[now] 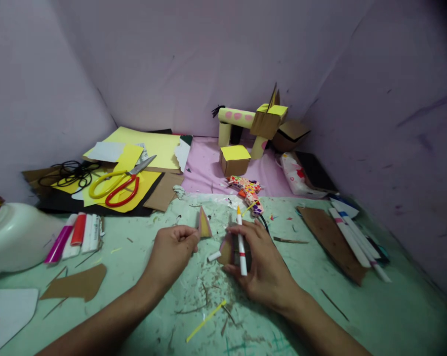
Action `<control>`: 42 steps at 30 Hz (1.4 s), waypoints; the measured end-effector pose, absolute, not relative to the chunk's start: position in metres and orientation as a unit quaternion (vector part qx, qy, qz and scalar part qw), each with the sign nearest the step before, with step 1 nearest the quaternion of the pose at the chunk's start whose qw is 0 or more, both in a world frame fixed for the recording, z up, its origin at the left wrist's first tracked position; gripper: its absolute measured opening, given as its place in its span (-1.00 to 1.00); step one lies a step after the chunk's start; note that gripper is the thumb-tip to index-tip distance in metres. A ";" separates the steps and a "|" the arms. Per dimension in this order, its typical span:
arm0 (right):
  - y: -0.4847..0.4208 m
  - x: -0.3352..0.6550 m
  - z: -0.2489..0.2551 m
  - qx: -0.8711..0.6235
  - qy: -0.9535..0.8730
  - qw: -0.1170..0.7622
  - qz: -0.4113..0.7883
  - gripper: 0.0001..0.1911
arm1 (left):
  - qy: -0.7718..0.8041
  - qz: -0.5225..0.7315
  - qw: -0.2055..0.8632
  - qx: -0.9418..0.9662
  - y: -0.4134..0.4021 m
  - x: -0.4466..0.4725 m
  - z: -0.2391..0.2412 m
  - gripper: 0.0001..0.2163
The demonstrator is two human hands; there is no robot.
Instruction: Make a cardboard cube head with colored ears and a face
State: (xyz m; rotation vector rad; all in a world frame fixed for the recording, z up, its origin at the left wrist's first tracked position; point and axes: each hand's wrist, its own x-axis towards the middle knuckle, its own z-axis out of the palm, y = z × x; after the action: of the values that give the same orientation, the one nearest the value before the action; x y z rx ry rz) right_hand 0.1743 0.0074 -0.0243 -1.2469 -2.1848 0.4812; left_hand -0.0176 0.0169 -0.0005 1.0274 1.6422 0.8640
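Observation:
My left hand [177, 247] pinches a small pointed cardboard piece [204, 225] by its left edge; the piece has a pinkish border and a yellowish middle. In my right hand [262, 262] is a white marker [241, 247], held nearly upright with its orange tip pointing away from me. A brown piece of cardboard [226, 251] shows beside my right fingers; whether they grip it, I cannot tell. A white marker cap [214, 256] lies between my hands. Just beyond my right hand rests a flower-patterned glue gun [247, 188] with a black cord.
A cardboard giraffe-like figure [238, 117] stands at the back, behind a yellow-topped box [235, 160]. Scissors [123, 183] lie on coloured paper [149, 141] at left, near several markers [75, 236]. At right are a curved cardboard piece [330, 242] and more markers [351, 237].

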 end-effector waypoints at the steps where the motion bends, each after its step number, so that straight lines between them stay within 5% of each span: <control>1: 0.007 0.175 -0.025 -0.466 -0.819 0.285 0.176 -0.42 | 0.676 0.353 0.488 0.425 0.018 -0.018 -0.001 -0.79; 8: 0.007 0.176 -0.024 -0.445 -0.806 0.325 0.215 -0.52 | 0.688 0.368 0.445 0.439 0.017 -0.022 0.005 -0.51; 14: 0.007 0.176 -0.025 -0.472 -0.707 0.402 0.339 -0.74 | 0.666 0.393 0.411 0.482 0.012 -0.016 0.015 -0.80; 26: 0.005 0.174 -0.012 -0.472 -0.550 0.526 0.445 -0.75 | 0.616 0.334 0.484 0.524 0.002 -0.010 0.015 -0.73; 33: -0.001 0.170 -0.009 -0.446 -0.495 0.510 0.544 -0.73 | 0.566 0.241 0.496 0.613 -0.006 -0.007 0.013 -0.75; 38: 0.001 0.172 -0.014 -0.466 -0.555 0.477 0.498 -0.77 | 0.614 0.280 0.419 0.608 0.007 -0.019 0.016 -0.74; 42: 0.005 0.175 -0.018 -0.545 -0.645 0.422 0.331 -0.88 | 0.695 0.321 0.427 0.481 0.030 -0.032 0.012 -0.82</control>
State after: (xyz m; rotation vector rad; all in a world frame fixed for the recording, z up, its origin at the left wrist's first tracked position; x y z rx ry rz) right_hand 0.1746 0.0046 -0.0176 -1.3644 -1.6145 0.8295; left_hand -0.0320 0.0300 0.0117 1.2031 1.7361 0.8031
